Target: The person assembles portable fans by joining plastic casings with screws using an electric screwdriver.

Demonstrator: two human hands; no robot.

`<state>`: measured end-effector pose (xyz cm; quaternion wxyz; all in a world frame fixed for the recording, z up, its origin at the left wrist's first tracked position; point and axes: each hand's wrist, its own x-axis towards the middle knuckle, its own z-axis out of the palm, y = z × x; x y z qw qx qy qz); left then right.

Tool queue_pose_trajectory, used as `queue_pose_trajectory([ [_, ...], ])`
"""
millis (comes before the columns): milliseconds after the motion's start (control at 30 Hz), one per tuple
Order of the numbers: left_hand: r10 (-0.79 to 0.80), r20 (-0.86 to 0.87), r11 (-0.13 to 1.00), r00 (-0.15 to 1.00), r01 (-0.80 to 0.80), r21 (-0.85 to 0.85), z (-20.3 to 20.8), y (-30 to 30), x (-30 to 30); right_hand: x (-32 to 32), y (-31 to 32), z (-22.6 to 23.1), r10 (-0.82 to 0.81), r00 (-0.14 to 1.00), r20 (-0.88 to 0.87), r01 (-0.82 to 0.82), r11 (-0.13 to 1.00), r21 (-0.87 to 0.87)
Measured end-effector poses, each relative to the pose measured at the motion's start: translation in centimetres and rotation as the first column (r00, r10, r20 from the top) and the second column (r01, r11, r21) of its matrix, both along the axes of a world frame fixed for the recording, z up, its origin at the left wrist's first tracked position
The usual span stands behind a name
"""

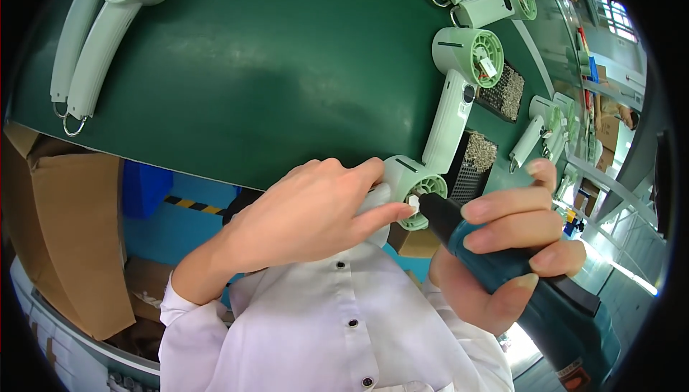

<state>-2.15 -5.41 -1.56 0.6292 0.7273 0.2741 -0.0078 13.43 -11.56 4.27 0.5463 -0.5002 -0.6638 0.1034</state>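
Note:
My left hand [312, 205] is closed around a pale green handheld fan [402, 171] at the table's near edge. Its thumb reaches to a small white piece [413, 202] inside the fan's open round head. In my right hand [513, 248] is a dark teal electric screwdriver [495, 263], its black nose pointing into that same head. The tip is hidden inside. Just beyond lies another green fan [448, 119], its open head showing a white part.
Black trays of small screws [479, 152] stand on the green table [251, 69] to the right. More fans lie at the far right, and two paler fans [108, 48] at the far left. A cardboard box [79, 234] stands below the table's left edge.

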Motion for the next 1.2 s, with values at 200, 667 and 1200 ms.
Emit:
queue_pose_trajectory([
  [200,0.007,-0.079,1.000,0.997,-0.007,0.005,0.2,-0.1,0.0,0.0,-1.1,0.2,0.191,0.935,-0.299,-0.214,0.976,-0.044],
  [667,0.825,0.412,0.389,0.387,0.139,-0.910,-1.3,2.0,-1.2,7.7,-7.5,1.9,0.066,0.714,-0.697,0.222,0.923,0.315],
  [1200,0.727,-0.002,0.686,0.687,-0.727,-0.033,1.0,3.5,5.2,9.8,-9.8,-0.9,-0.043,0.618,-0.785,0.408,0.871,0.274],
])
